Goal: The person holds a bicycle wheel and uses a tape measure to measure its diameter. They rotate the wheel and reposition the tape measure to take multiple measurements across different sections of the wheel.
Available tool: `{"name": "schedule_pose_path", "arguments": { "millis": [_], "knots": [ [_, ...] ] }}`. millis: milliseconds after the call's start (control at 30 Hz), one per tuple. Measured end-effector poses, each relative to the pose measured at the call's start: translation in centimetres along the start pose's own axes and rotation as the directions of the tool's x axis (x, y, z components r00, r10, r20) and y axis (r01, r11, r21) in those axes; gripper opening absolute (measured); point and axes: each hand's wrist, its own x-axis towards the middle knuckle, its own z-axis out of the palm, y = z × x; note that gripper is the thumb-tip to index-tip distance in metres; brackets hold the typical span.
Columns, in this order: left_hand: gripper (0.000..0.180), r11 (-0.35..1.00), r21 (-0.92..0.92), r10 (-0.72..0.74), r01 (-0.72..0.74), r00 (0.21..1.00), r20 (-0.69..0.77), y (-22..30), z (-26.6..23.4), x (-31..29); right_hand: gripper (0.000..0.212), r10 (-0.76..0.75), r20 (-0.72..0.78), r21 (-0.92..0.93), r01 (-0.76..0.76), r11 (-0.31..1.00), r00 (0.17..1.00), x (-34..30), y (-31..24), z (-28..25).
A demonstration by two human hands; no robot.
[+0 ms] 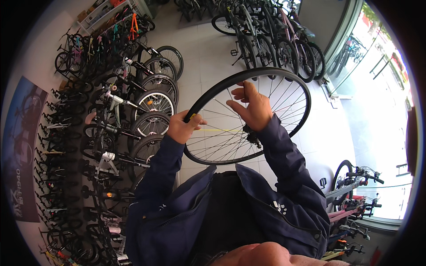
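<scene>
A bicycle wheel with a black rim and thin spokes is held tilted in front of my chest. My left hand is closed around its left edge, thumb on the inner side, beside a small yellow patch. From near that thumb a thin yellow line runs across to the dark hub, which my right cuff partly covers. Over the spokes is my right hand, thumb stretched away from bent fingers. Its fingertips reach the rim's far inner side; whether they touch is hard to tell.
Bicycles stand in a dense row along the left, wheels toward the aisle. More bikes are parked at the far side, and others stand at the near right. Pale floor tiles lie between them. Glass doors line the right.
</scene>
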Motion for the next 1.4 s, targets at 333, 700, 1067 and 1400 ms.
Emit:
{"name": "schedule_pose_path", "arguments": {
  "millis": [333,700,1067,1400],
  "knots": [
    [0.073,0.99,0.104,0.088,-0.092,0.995,0.046,0.5,0.3,1.0,0.086,0.138,0.005,0.148,-0.137,0.979,0.99,0.1,0.9,1.8],
    [0.078,0.986,0.119,0.107,-0.115,0.991,0.076,0.7,0.5,1.4,0.131,0.128,-0.176,-0.126,-0.151,0.98,0.976,-0.6,0.4,4.1],
    [0.062,0.991,0.034,0.129,-0.132,0.989,0.077,0.9,0.7,1.0,0.132,0.123,-0.142,-0.177,-0.147,0.973,0.982,-0.2,0.2,3.9],
    [0.054,0.98,-0.038,0.188,-0.197,0.967,-0.173,-1.0,-0.5,-0.8,0.088,-0.027,-0.184,0.125,0.051,0.991,0.983,-1.7,4.1,-3.4]
  ]
}}
